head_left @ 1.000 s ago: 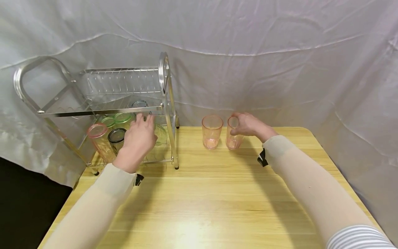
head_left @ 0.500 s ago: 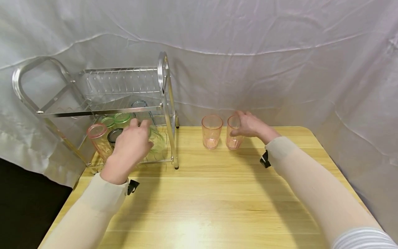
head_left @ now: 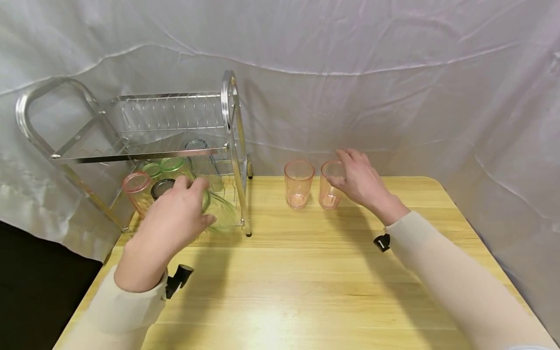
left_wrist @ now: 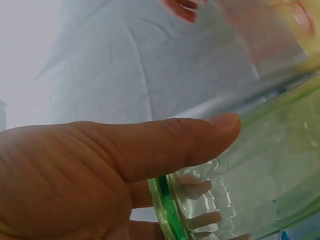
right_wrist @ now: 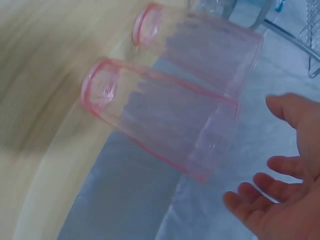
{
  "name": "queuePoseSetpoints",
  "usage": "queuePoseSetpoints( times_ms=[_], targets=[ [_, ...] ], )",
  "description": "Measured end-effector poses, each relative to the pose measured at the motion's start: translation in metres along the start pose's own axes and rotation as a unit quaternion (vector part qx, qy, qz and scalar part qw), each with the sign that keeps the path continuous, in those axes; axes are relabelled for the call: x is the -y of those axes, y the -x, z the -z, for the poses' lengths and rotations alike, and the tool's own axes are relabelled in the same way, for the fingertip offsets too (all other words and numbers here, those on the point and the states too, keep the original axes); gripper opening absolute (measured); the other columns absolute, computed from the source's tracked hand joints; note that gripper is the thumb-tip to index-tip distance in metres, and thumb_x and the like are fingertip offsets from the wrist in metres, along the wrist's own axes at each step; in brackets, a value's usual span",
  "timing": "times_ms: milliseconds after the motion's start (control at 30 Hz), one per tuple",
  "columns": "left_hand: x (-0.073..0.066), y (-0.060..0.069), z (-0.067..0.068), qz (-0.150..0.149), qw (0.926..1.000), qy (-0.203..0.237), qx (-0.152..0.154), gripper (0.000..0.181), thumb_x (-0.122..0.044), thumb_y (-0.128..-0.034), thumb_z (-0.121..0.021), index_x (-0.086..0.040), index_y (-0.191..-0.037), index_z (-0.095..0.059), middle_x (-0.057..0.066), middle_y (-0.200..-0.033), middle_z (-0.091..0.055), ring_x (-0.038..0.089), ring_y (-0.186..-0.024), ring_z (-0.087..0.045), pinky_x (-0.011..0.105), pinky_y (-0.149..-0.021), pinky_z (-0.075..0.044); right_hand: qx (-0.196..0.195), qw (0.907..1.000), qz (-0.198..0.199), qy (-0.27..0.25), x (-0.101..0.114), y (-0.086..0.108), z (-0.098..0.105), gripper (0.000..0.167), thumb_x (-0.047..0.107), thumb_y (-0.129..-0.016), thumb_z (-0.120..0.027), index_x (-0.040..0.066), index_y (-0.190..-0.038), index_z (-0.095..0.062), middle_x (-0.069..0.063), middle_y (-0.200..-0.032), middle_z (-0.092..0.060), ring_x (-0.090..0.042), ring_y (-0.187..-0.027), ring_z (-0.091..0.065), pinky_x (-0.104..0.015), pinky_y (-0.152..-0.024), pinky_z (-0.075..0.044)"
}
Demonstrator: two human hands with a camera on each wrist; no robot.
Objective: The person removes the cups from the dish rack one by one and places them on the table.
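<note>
head view — rack (head_left: pixel 153 156) holds glasses (head_left: pixel 139 193) — left hand (head_left: pixel 170 216) grips green glass (head_left: pixel 220 212).

Head view high, facing forward-down; wrist views close, tilted sideways; head, right wrist share pink glasses (right_wrist: pixel 167 112).

Tabletop (head_left: pixel 280 272) glare, soft shadows, hazy wrist views

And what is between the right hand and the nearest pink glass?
A bare gap: the right wrist view shows the right hand and pink glass apart.
</note>
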State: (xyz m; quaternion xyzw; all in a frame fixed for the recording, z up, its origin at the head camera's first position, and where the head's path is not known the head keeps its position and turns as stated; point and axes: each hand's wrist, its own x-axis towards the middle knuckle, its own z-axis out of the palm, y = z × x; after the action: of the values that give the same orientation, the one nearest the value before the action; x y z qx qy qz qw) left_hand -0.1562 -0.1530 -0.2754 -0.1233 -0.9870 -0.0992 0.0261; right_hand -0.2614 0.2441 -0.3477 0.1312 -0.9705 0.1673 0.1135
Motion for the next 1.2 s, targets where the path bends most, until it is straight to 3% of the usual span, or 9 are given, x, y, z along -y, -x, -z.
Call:
queuePoseSetpoints(
  times_ms=[167, 300, 400, 600, 733, 800, 900, 1000, 1200],
  targets=[
    [-0.009, 0.010, -0.003, -0.009, 0.9995, 0.024, 0.018, 0.066, -0.025, -0.0901, -0.084, -0.001, -0.143, -0.053, 0.030, -0.130, -0.055, 0.042, -0.090, -0.069, 0.058, -0.074, -0.058, -0.071, 0.9969, 0.025, -0.023, 0.004, 0.013, -0.008, 0.050, 0.026, -0.099, -0.075, 0.000, -0.139, -0.062, -0.024, -0.139, -0.064, -0.045, -0.132, -0.055, -0.060, -0.113, -0.044],
    [-0.012, 0.012, -0.009, -0.008, 0.9972, 0.057, 0.049, 0.065, -0.026, -0.0917, -0.083, -0.006, -0.146, -0.052, 0.027, -0.138, -0.054, 0.041, -0.095, -0.070, 0.057, -0.080, -0.058, -0.123, 0.9907, 0.035, -0.046, 0.008, 0.027, -0.017, 0.022, 0.017, -0.101, -0.071, 0.003, -0.118, -0.075, -0.018, -0.116, -0.076, -0.039, -0.108, -0.068, -0.056, -0.093, -0.055],
    [-0.011, 0.010, -0.016, -0.012, 0.9938, 0.089, 0.065, 0.066, -0.027, -0.0921, -0.083, -0.010, -0.148, -0.052, 0.024, -0.143, -0.053, 0.040, -0.103, -0.069, 0.057, -0.086, -0.057, -0.151, 0.9853, 0.036, -0.071, 0.012, 0.040, -0.025, 0.011, 0.010, -0.100, -0.069, 0.004, -0.104, -0.077, -0.014, -0.101, -0.077, -0.034, -0.092, -0.071, -0.052, -0.080, -0.059],
    [-0.014, 0.005, -0.040, -0.030, 0.9835, 0.165, 0.069, 0.064, -0.032, -0.0914, -0.084, -0.016, -0.146, -0.055, 0.016, -0.142, -0.057, 0.033, -0.108, -0.066, 0.056, -0.091, -0.055, -0.149, 0.9794, 0.010, -0.136, 0.023, 0.060, -0.038, 0.010, 0.008, -0.100, -0.070, 0.003, -0.103, -0.078, -0.011, -0.095, -0.074, -0.027, -0.086, -0.071, -0.045, -0.076, -0.061],
    [-0.019, 0.001, -0.064, -0.020, 0.9717, 0.229, 0.056, 0.066, -0.031, -0.0896, -0.086, -0.016, -0.146, -0.055, 0.013, -0.146, -0.056, 0.036, -0.127, -0.060, 0.060, -0.104, -0.051, -0.128, 0.9732, -0.019, -0.190, 0.028, 0.071, -0.045, 0.012, 0.012, -0.102, -0.070, 0.004, -0.107, -0.078, -0.010, -0.099, -0.076, -0.026, -0.089, -0.073, -0.043, -0.079, -0.062],
    [-0.022, -0.001, -0.077, -0.010, 0.9626, 0.266, 0.051, 0.067, -0.031, -0.0883, -0.087, -0.017, -0.146, -0.055, 0.012, -0.143, -0.057, 0.035, -0.126, -0.059, 0.059, -0.105, -0.050, -0.108, 0.9682, -0.036, -0.223, 0.030, 0.076, -0.049, 0.016, 0.017, -0.103, -0.069, 0.006, -0.111, -0.078, -0.009, -0.103, -0.077, -0.025, -0.094, -0.074, -0.041, -0.082, -0.062],
    [-0.024, -0.006, -0.096, 0.003, 0.9465, 0.319, 0.046, 0.066, -0.032, -0.0876, -0.087, -0.021, -0.145, -0.056, 0.011, -0.144, -0.057, 0.034, -0.126, -0.056, 0.057, -0.104, -0.048, -0.062, 0.9533, -0.065, -0.289, 0.030, 0.082, -0.053, 0.026, 0.027, -0.104, -0.068, 0.009, -0.121, -0.076, -0.006, -0.115, -0.076, -0.024, -0.105, -0.072, -0.040, -0.090, -0.060],
    [-0.026, -0.010, -0.113, 0.014, 0.9233, 0.381, 0.050, 0.065, -0.031, -0.0872, -0.088, -0.024, -0.144, -0.057, 0.009, -0.146, -0.056, 0.033, -0.123, -0.056, 0.051, -0.097, -0.051, -0.014, 0.9331, -0.071, -0.352, 0.030, 0.086, -0.055, 0.038, 0.031, -0.104, -0.068, 0.011, -0.136, -0.069, -0.007, -0.131, -0.071, -0.026, -0.121, -0.067, -0.044, -0.100, -0.056],
    [-0.028, -0.017, -0.138, 0.020, 0.8504, 0.520, 0.081, 0.064, -0.019, -0.0877, -0.087, -0.021, -0.143, -0.055, 0.013, -0.129, -0.059, 0.027, -0.109, -0.062, 0.034, -0.082, -0.057, 0.065, 0.9007, -0.019, -0.429, 0.028, 0.094, -0.057, 0.060, 0.022, -0.103, -0.070, 0.015, -0.158, -0.048, -0.010, -0.161, -0.047, -0.036, -0.144, -0.051, -0.050, -0.110, -0.051]
  ],
)
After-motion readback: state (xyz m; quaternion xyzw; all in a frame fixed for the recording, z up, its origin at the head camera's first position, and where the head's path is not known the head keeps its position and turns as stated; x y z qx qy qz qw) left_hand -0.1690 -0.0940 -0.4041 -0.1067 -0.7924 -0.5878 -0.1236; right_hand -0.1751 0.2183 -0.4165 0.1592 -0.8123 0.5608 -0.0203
